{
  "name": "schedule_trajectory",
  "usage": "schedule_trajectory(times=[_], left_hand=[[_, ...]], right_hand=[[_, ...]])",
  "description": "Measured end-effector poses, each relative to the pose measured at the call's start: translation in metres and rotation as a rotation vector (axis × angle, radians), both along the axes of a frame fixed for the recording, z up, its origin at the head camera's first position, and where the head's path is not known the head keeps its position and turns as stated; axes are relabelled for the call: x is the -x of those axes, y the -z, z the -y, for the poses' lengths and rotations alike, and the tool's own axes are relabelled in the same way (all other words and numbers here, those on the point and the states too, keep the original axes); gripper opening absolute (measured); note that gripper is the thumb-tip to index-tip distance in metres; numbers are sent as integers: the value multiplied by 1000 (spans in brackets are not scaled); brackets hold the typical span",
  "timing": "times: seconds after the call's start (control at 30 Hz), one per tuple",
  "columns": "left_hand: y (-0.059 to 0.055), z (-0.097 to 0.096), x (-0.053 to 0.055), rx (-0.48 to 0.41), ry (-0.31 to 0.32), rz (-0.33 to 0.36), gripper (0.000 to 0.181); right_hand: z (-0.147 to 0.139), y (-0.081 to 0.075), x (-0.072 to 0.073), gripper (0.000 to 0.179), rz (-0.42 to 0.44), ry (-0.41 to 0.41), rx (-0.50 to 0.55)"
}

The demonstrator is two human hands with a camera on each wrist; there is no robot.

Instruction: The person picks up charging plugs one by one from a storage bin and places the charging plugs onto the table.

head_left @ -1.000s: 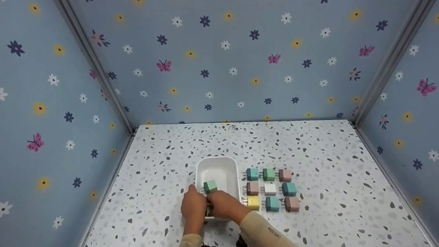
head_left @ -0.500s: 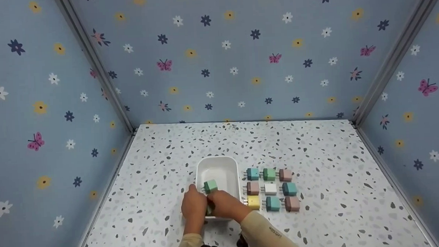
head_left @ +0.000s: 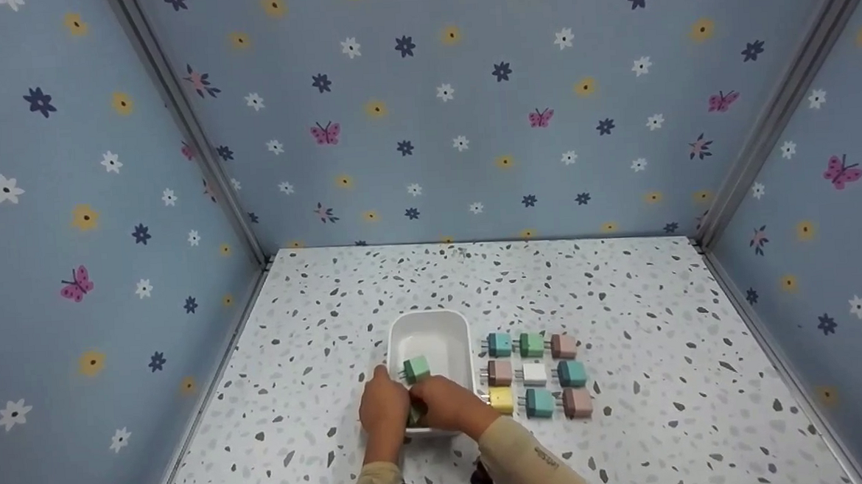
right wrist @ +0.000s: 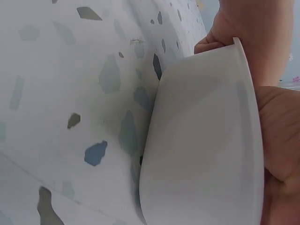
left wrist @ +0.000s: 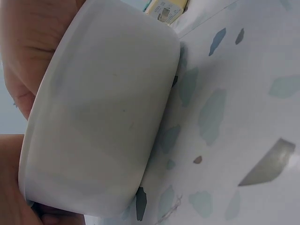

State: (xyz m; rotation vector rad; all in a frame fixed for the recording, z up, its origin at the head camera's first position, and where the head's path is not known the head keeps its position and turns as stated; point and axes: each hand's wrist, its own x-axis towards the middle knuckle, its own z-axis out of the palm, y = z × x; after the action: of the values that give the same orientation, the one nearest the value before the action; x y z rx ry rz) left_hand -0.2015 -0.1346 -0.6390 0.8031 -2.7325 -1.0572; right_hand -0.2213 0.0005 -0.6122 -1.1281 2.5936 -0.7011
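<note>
A white bin stands on the speckled table. My left hand grips its near left side; in the left wrist view, part of that hand curls round the bin's corner. Reaching over the near rim, my right hand lies inside the bin close to the left hand, its fingertips hidden. A green plug charger shows in the bin just beyond the right hand. Something greenish shows between the hands, too covered to identify. The right wrist view has the right hand behind the bin's wall.
Right of the bin, plug chargers lie in rows with prongs to the left: among them a yellow one, a white one and a pink one. Flowered panels close off the back and both sides.
Both hands keep their places at the bin, and the chargers have not moved. The head view has shifted slightly.
</note>
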Motion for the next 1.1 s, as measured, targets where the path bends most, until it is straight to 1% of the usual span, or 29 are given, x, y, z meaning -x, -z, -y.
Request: schedule_trajectory(times=[0.1,0.17,0.3,0.47,0.63,0.9,1.1], left_hand=[[-1,1,1,17,2,-12,40],[0,2,1,23,4,-14,40],[1,2,2,28,4,-12,41],[-1,1,2,27,-3,-2,42],[1,0,1,27,-3,7,42],[0,0,2,39,5,-4,38],[-1,-1,-1,39,4,-16,40]], right_hand=[[-2,-1,3,18,-60,-38,1],[-5,-1,4,22,-94,-52,-8],[-12,-2,7,29,-118,-41,-26],[-21,-8,8,34,-102,-19,-13],[-30,-11,9,37,-111,-24,-10],[-42,-18,11,38,-111,-26,10],[-51,-21,11,40,-106,-15,6]])
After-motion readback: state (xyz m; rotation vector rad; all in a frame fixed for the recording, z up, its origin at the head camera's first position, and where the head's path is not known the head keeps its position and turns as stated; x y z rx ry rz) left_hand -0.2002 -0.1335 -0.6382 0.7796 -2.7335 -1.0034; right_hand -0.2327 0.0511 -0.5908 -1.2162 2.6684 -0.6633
